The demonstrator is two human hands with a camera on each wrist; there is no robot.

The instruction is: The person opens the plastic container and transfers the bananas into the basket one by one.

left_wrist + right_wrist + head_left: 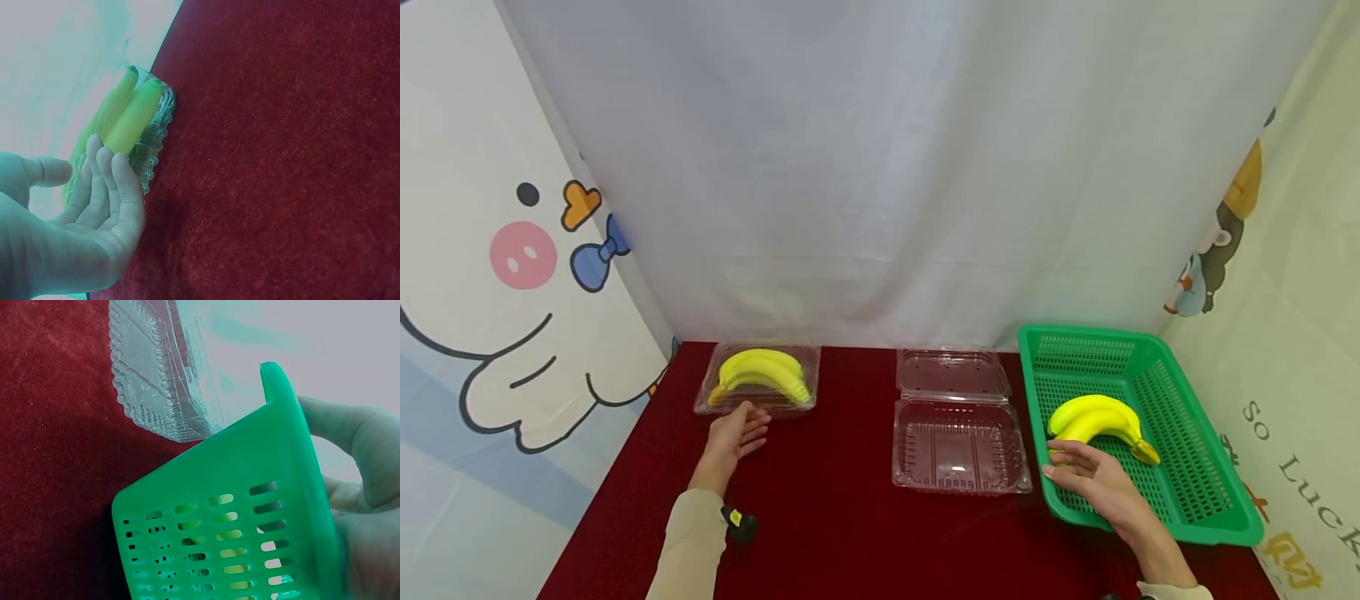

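On the left, a clear plastic clamshell box contains yellow bananas, two of which show in the left wrist view. My left hand is just in front of that box with its fingers loosely extended and nothing in them. At the right, my right hand reaches over the near left part of a green plastic basket. Its fingertips are right at the left end of a bunch of yellow bananas inside. In the right wrist view the basket's wall hides most of those fingers.
A second clear clamshell box lies open between the hands, its lid folded back toward the curtain. Dark red cloth covers the table. A white curtain hangs behind, and printed panels stand at both sides.
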